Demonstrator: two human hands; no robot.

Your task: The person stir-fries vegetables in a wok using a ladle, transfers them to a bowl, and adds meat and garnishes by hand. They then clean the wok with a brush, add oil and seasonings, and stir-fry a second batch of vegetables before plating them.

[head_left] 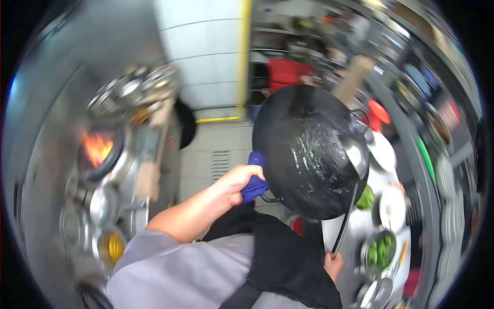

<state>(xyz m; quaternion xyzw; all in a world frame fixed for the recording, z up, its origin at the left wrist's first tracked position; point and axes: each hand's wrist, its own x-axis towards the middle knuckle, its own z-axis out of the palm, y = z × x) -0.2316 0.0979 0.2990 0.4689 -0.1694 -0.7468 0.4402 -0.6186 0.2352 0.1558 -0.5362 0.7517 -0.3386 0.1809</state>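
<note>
My left hand (237, 184) is closed on a folded blue cloth (253, 189), which wraps one loop handle of a large black wok (288, 139). The wok is up in front of my body, tilted so that its wet, shiny inside shows. A second loop handle sticks out at its far right rim. My right hand (333, 263) grips the end of a long-handled ladle (354, 157). The ladle's bowl lies over the wok's right side, beside white plates (382, 152).
At left, flames rise from a burner (98, 149), near metal pots and a bowl with yellow contents (114, 247). The right-hand counter holds a bowl of cut green vegetables (380, 251), plates and a red container (378, 113). Stacked plates (449, 232) stand farther right.
</note>
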